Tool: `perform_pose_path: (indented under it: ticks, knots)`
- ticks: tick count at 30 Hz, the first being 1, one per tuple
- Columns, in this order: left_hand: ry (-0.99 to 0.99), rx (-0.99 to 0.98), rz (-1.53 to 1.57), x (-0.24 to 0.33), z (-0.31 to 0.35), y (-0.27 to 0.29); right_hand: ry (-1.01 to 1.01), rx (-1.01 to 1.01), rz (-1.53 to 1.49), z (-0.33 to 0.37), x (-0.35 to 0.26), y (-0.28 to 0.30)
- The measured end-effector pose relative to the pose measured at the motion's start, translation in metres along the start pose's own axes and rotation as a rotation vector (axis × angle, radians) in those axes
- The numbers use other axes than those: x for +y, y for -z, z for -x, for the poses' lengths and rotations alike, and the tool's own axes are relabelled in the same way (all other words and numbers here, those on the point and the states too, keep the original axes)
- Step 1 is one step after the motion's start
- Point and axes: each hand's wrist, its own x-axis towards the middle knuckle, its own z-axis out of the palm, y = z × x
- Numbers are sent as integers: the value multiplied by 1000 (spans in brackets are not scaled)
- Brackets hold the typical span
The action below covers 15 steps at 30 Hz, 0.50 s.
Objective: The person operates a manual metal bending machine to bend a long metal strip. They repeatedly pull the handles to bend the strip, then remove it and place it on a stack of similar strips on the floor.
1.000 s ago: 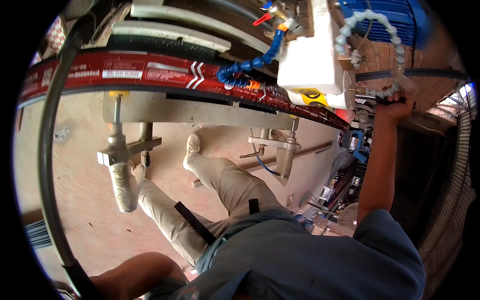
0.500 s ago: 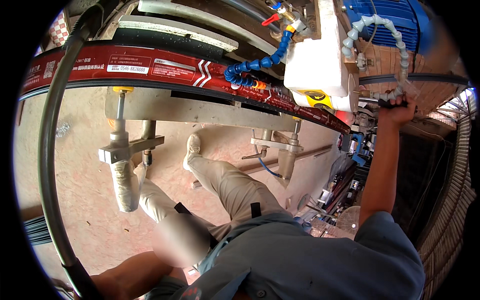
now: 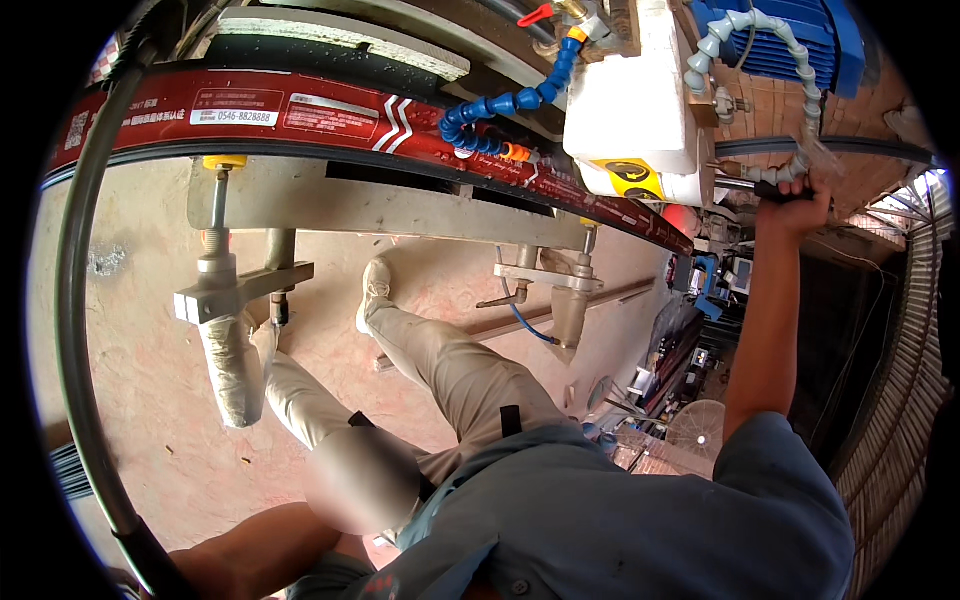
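My right hand is closed around the black handle of a metal rod beside a white machine housing. My left forearm reaches to the lower left, beside the black grip of a long curved metal bar; the left hand itself does not show. A long red-wrapped profile lies across the machine bed, passing below the housing. Two clamp cylinders with yellow pads hang at the bed's front; the left pad is by the profile's edge.
A blue segmented hose with an orange nozzle bends over the profile; a red valve lever sits above. At the upper right are a blue motor and a grey segmented hose. A round fan stands at the right.
The view has shifted slightly, so the bed, clamps and curved bar appear further left. My right hand keeps its hold on the black handle.
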Motion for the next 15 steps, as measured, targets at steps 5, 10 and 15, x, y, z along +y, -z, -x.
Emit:
perform_pose_path:
  ticks: [5,10,15]
  knots:
    - [28,46,20,3,1,-1,-92,-87,-69,-2,-6,7]
    - [15,69,-12,2,2,-3,-134,-75,-123,-5,-11,12]
    - [3,98,-26,2,1,-4,-182,67,-126,-5,-11,7]
